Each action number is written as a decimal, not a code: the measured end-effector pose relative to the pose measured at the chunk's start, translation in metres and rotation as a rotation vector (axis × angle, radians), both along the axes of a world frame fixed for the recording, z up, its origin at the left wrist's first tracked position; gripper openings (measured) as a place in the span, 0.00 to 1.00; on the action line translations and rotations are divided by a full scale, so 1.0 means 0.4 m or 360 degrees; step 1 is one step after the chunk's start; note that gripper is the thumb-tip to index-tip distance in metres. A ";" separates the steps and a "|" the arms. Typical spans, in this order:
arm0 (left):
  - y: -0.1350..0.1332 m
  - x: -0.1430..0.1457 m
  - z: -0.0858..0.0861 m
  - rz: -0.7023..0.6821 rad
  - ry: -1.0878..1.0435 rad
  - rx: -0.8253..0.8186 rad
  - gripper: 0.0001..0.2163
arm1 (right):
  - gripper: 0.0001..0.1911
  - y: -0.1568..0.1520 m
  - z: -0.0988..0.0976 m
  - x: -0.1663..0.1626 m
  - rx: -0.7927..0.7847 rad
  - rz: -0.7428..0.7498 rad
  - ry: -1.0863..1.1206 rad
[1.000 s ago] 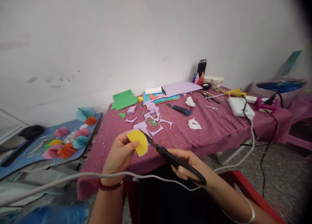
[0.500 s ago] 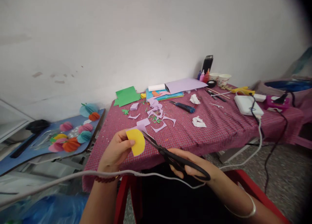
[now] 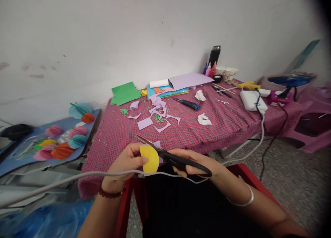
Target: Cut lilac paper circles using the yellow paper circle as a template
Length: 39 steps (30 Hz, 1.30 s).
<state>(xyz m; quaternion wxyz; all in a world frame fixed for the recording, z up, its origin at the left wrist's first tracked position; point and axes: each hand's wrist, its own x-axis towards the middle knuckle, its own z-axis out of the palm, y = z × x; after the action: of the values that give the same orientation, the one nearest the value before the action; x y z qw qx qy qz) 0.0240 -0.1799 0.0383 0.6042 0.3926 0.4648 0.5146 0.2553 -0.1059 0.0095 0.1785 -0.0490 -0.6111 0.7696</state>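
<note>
Between thumb and fingers, my left hand [image 3: 121, 167] pinches a yellow rounded paper piece [image 3: 152, 161]. Lilac paper [image 3: 160, 159] shows behind its upper and right edges. My right hand [image 3: 200, 162] is closed around the handles of black scissors [image 3: 176, 158]. Their blades point left across the top of the papers, a little apart near the tips. Whether the blades are cutting into the lilac paper cannot be made out. On the table beyond the hands lie a lilac paper rectangle [image 3: 145, 124] and curved lilac offcuts [image 3: 158, 110].
A utility knife [image 3: 187, 103], crumpled tissues [image 3: 204, 119] and green paper [image 3: 126, 93] lie on the checked tablecloth [image 3: 116, 134]. Paper pumpkins [image 3: 62, 150] rest on a blue board at left. A white cable [image 3: 77, 176] crosses before my forearms. A white power bank [image 3: 252, 100] is at right.
The scissors' blades have moved from the yellow piece's right edge to across its top, pointing left. Lilac paper now shows behind the yellow piece. The view has shifted slightly.
</note>
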 end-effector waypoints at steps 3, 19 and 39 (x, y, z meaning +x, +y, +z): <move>0.001 0.004 -0.002 -0.0003 -0.0006 0.0020 0.09 | 0.36 -0.003 -0.002 0.000 0.0011 -0.0039 -0.0055; -0.004 -0.001 -0.007 0.0017 0.0026 0.0057 0.10 | 0.36 0.004 -0.027 -0.002 0.0143 -0.0030 0.0049; -0.015 -0.028 0.016 -0.0175 -0.0003 0.0008 0.07 | 0.28 0.010 -0.039 -0.010 0.0090 0.0010 -0.0008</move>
<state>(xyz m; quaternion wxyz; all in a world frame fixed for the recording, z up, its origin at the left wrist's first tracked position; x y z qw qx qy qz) 0.0128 -0.1859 0.0446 0.6309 0.4185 0.4407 0.4823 0.2512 -0.1020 -0.0061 0.1758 -0.0441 -0.6333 0.7524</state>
